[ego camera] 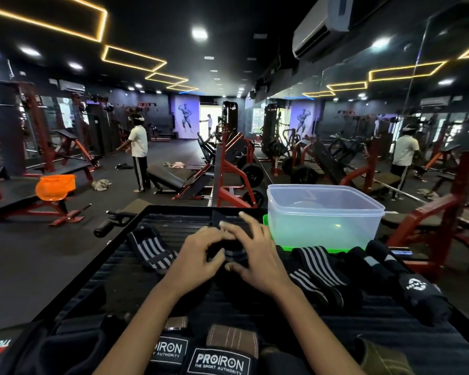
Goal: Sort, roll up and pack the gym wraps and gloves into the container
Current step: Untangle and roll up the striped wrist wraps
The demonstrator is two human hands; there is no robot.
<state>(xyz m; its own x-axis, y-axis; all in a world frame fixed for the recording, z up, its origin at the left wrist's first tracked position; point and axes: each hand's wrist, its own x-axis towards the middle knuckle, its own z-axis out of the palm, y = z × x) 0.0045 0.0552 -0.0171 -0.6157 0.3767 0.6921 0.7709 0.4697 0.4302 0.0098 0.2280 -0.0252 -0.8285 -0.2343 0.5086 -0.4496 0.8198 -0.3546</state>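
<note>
Centrally, both hands are gripping one black wrap (234, 254) on the ribbed black platform (390, 342): left hand (201, 257) is curling its fingers over the rolled end, right hand (255, 255) is pinching it, thumb below, fingers arched above. Its unrolled tail is lying ahead. Clear container (324, 212) is sitting just right, on a green lid (287, 247). Striped wraps (320, 269) are lying beside it; PROIRON gloves (217, 358) nearest.

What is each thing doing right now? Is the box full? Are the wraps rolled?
Clear plastic container: lid off, nothing inside.
Black wrap in both hands: partly rolled.
Left hand: fingers curled round that wrap.
Right hand: fingers curled on it too.
Striped black-and-white wrap on the left: unrolled, lying loose.
Striped wraps on the right: unrolled, heaped.
</note>
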